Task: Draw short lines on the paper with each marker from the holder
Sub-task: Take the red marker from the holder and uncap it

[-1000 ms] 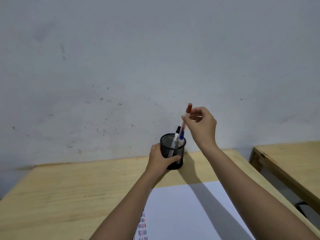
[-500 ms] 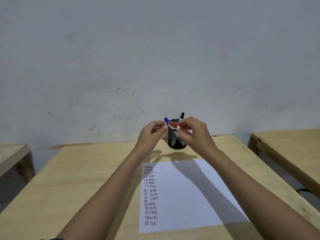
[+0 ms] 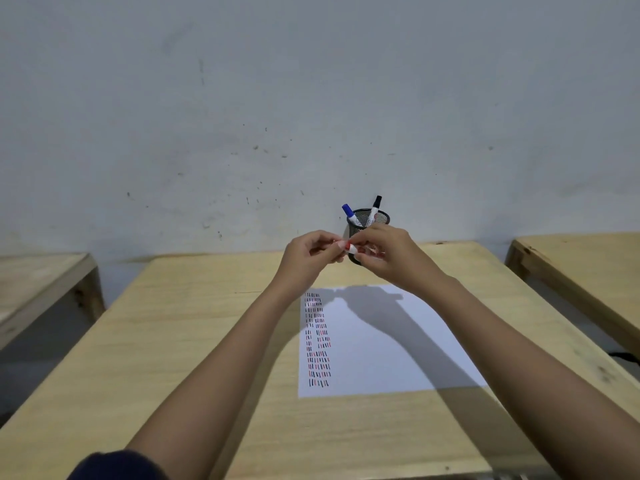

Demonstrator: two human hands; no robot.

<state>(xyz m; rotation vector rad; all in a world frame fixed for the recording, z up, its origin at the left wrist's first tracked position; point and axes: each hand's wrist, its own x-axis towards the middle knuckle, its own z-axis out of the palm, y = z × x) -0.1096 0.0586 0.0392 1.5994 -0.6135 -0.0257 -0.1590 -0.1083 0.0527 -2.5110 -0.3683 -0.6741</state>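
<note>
Both hands meet in front of the black mesh holder (image 3: 379, 216) at the table's far edge. My left hand (image 3: 308, 254) pinches the red cap end of a red marker (image 3: 350, 248), and my right hand (image 3: 388, 252) grips its white barrel. The marker lies roughly level between them. A blue-capped marker (image 3: 348, 210) and a black-capped marker (image 3: 376, 201) stand in the holder. The white paper (image 3: 381, 348) lies on the table below my hands, with columns of short black, red and blue lines (image 3: 317, 341) along its left side.
The wooden table (image 3: 194, 341) stands against a grey wall. Another wooden table (image 3: 38, 285) is at the left and a third (image 3: 581, 261) at the right, with gaps of floor between them.
My right hand lifted the red marker out of the holder, my left hand let go of the holder and took the marker's cap end. The view tilted down, so more paper shows.
</note>
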